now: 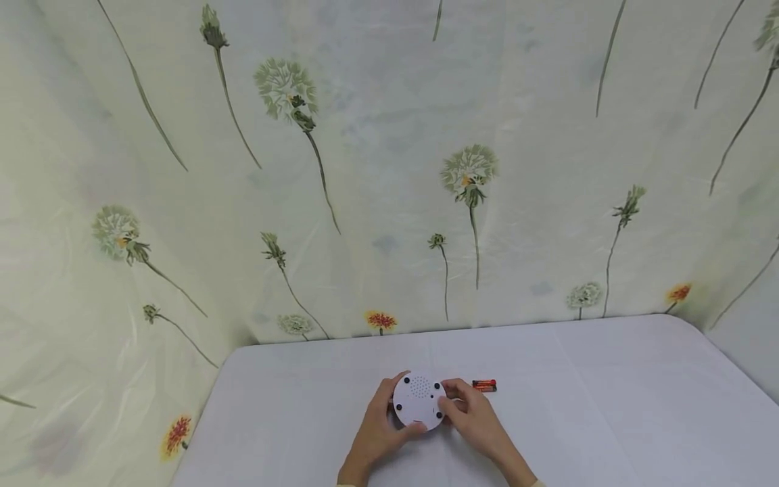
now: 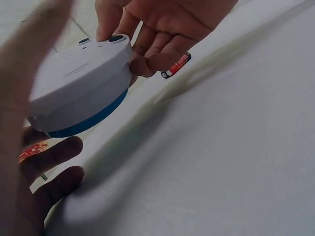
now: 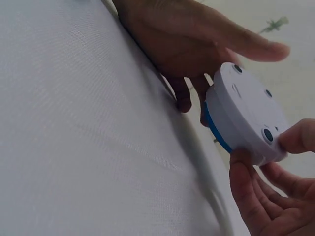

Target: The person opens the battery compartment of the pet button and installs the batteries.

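Note:
A round white device [image 1: 418, 409] is held up between both hands, its underside facing upward. That face carries several dark rubber feet and a cluster of speaker holes, and a blue band [image 2: 93, 119] runs round the lower edge. My left hand [image 1: 379, 427] holds it from the left, thumb by the near rim and fingers round the side and below. At the opposite rim my right hand [image 1: 473, 414] pinches the edge, with the thumb on the upturned face beside a foot and curled fingers against the side.
Red-and-black batteries [image 1: 485, 385] lie together on the white-covered table [image 1: 584, 406], just beyond the right hand. Behind the table's far edge hangs a curtain [image 1: 389, 169] printed with dandelions.

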Demonstrator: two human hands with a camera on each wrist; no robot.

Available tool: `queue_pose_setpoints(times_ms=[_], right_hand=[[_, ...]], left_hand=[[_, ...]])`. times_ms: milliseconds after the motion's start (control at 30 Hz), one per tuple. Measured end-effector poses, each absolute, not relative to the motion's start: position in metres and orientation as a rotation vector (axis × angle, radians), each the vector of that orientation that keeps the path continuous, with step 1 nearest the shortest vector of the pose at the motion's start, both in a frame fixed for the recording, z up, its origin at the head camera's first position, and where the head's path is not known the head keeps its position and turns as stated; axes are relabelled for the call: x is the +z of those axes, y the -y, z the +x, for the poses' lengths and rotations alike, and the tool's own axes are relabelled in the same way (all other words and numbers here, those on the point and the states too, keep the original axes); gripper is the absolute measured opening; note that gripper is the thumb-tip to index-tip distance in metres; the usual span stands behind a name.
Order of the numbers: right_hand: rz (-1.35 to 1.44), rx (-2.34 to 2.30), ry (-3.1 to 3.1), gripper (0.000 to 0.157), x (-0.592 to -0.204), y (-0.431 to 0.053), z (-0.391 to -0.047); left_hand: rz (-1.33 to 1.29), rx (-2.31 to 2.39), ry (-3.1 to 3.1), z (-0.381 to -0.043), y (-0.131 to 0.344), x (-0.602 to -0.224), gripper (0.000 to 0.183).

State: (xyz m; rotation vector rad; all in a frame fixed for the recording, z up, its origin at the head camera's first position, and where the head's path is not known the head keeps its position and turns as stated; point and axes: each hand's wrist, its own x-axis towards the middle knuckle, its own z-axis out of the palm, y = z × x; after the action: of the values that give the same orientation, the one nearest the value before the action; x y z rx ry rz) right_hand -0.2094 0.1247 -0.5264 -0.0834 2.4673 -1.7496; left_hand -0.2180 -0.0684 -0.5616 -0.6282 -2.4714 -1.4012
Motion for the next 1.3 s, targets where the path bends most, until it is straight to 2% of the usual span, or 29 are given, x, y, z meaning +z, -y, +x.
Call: queue_pose_setpoints(times_ms=[67,167,600,767,1300], right_hand=[[-0.042,-1.723,-2.494,0.034,-0.527,-0.124,-0.21],[0.002,-1.676,-2.526,0.031,-0.529,-0.123,-0.21],[0.095,-1.659,-2.554,0.024,-0.534,-0.123,-0.213],[0.098,-1.624,-2.559,0.024,-0.537,-0.123,-0.214],[-0.051,-1.53,-2.54,0.036,-0.535,-0.13,-0.214]], left_hand=[[-0.646,-1.347,2.533,-0.217,0.068,-0.562,0.098],[-0.632,-1.277,2.602,-0.217,0.066,-0.565,0.112],[-0.648,-1.173,2.696,-0.22,0.064,-0.57,0.115],[-0.631,-1.125,2.716,-0.218,0.065,-0.569,0.11],[-0.489,-1.091,2.765,-0.219,0.064,-0.568,0.105]])
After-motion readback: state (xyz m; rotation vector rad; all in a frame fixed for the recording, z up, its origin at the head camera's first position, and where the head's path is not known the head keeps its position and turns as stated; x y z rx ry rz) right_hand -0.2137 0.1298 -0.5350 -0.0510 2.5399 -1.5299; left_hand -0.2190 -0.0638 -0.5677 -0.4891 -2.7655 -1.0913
